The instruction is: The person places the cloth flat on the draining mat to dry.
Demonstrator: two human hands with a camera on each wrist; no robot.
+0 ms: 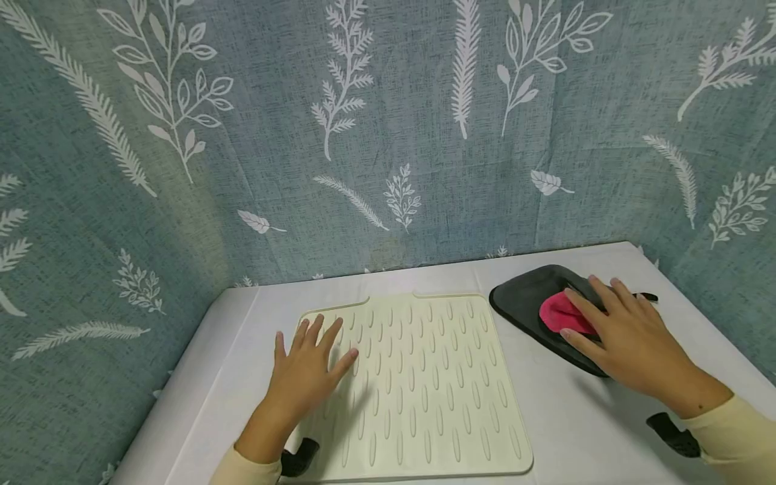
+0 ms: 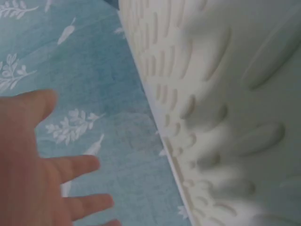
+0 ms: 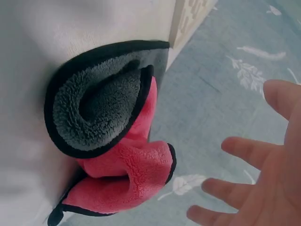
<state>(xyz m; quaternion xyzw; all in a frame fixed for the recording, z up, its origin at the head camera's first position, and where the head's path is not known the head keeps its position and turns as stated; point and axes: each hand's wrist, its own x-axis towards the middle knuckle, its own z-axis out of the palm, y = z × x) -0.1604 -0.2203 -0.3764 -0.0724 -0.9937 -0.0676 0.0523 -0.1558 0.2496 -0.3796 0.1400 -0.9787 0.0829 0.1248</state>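
A cream mat [image 1: 424, 397] with rows of raised oval ridges lies flat on the white table. Above its left side hovers my left hand [image 1: 301, 379], fingers spread and holding nothing; the left wrist view shows the fingers [image 2: 77, 167] apart from the mat. To the right of the mat lies a crumpled plush towel [image 1: 527, 296], grey on one side, pink on the other, with black edging. My right hand [image 1: 636, 347] is over the towel's right part, fingers spread. In the right wrist view a gap separates those fingers [image 3: 230, 190] from the folded towel [image 3: 136, 165].
The table [image 1: 212, 404] has a white cover and meets a blue-green curtain [image 1: 388, 135] with white leaf prints at the back and sides. Dark wrist straps [image 1: 673, 434] show near both sleeves. A shadow of the left hand falls across the mat.
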